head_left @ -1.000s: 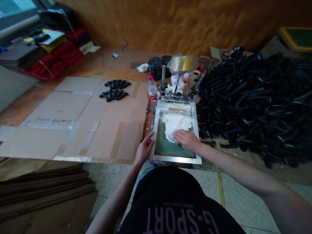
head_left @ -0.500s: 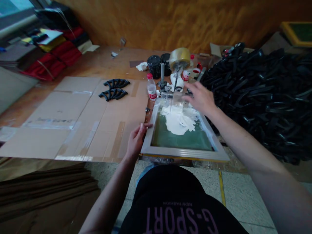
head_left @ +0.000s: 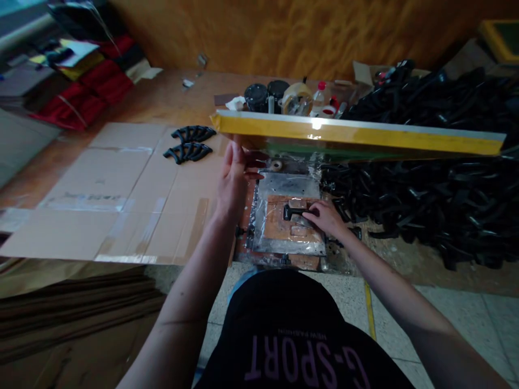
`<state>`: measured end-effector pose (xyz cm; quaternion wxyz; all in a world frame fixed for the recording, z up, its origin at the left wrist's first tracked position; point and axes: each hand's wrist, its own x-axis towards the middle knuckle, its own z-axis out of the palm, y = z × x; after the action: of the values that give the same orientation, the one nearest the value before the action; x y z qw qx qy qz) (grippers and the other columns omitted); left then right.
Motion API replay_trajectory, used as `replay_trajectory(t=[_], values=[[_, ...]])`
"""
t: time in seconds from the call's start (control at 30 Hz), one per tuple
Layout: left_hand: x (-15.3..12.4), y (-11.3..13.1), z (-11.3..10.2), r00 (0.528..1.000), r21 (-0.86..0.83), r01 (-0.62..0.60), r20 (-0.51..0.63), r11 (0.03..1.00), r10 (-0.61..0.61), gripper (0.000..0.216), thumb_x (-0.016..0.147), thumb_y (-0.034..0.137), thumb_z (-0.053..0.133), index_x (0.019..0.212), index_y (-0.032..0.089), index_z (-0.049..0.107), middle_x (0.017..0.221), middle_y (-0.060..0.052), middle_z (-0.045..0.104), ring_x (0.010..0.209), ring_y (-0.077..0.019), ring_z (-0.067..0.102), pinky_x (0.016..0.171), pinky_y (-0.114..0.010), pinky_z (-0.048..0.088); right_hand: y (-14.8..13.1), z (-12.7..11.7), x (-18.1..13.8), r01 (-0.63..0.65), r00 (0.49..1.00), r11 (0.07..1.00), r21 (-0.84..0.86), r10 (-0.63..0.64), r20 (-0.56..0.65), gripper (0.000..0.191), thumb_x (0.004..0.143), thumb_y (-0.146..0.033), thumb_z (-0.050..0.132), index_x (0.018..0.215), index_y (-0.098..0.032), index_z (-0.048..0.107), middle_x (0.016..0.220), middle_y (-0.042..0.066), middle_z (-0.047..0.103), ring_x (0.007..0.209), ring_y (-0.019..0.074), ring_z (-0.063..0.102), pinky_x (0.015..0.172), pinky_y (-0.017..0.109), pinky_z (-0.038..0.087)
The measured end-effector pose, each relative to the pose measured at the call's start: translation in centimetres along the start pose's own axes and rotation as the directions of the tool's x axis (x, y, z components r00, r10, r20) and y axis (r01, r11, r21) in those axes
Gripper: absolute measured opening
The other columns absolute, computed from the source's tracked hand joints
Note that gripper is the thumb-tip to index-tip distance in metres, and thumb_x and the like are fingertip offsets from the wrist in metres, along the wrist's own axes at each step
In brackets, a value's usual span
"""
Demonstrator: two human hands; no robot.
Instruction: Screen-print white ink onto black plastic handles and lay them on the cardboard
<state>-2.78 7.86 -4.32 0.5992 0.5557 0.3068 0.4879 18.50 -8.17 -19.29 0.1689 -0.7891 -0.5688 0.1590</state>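
Note:
The screen-printing frame (head_left: 357,138) is tilted up, its yellow-taped front edge raised above the bench. My left hand (head_left: 234,181) is by the frame's left end, its fingers spread apart underneath; I cannot tell whether they touch it. Below lies a metal base plate (head_left: 287,185) carrying a brown block (head_left: 276,222) under clear film. My right hand (head_left: 327,217) pinches the end of a black plastic handle-shaped part (head_left: 295,210), which lies across that block. The white ink and the squeegee are hidden from sight.
A big heap of black plastic parts (head_left: 430,205) covers the right side. Two groups of similar black parts (head_left: 188,152) lie on flattened cardboard (head_left: 133,189) to the left. Black jars (head_left: 256,97), a tape roll (head_left: 298,99) and a bottle (head_left: 318,100) stand behind the frame.
The frame has swung from flat to raised, uncovering the base plate. My left hand has moved up and forward. My right hand has left the squeegee area and now grips a black part.

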Motion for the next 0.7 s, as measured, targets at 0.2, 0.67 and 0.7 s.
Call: replay_trajectory(t=[0.2, 0.67, 0.7], values=[[-0.3, -0.3, 0.2, 1.000, -0.001, 0.007, -0.012, 1.000, -0.007, 0.040, 0.093, 0.052, 0.041, 0.120, 0.025, 0.053, 0.094, -0.009, 0.067, 0.074, -0.0164, 0.065, 0.054, -0.023, 0.053, -0.6, 1.4, -0.4, 0.032, 0.999, 0.992, -0.121, -0.034, -0.016, 0.031, 0.085, -0.046, 0.060, 0.094, -0.017, 0.064, 0.102, 0.010, 0.061, 0.100, 0.0251, 0.056, 0.086, 0.036, 0.044], [-1.0, -0.4, 0.7, 1.000, -0.015, 0.000, -0.015, 1.000, 0.000, 0.043, 0.094, 0.051, 0.041, 0.128, 0.025, 0.048, 0.090, -0.007, 0.067, 0.075, -0.0156, 0.064, 0.055, -0.022, 0.051, -0.4, 2.4, -0.5, 0.024, 0.995, 0.983, -0.184, -0.041, -0.088, 0.023, 0.090, -0.041, 0.053, 0.088, -0.021, 0.064, 0.097, 0.008, 0.062, 0.094, 0.0245, 0.054, 0.082, 0.035, 0.042], [-1.3, -0.5, 0.8, 0.999, -0.013, -0.002, -0.033, 1.000, 0.001, 0.044, 0.093, 0.051, 0.042, 0.130, 0.026, 0.047, 0.090, -0.006, 0.067, 0.074, -0.0148, 0.064, 0.055, -0.022, 0.050, -0.5, 2.4, -0.6, 0.028, 0.995, 0.982, -0.189, -0.046, -0.091, 0.023, 0.090, -0.040, 0.053, 0.088, -0.020, 0.064, 0.096, 0.008, 0.062, 0.094, 0.0247, 0.054, 0.082, 0.036, 0.041]])
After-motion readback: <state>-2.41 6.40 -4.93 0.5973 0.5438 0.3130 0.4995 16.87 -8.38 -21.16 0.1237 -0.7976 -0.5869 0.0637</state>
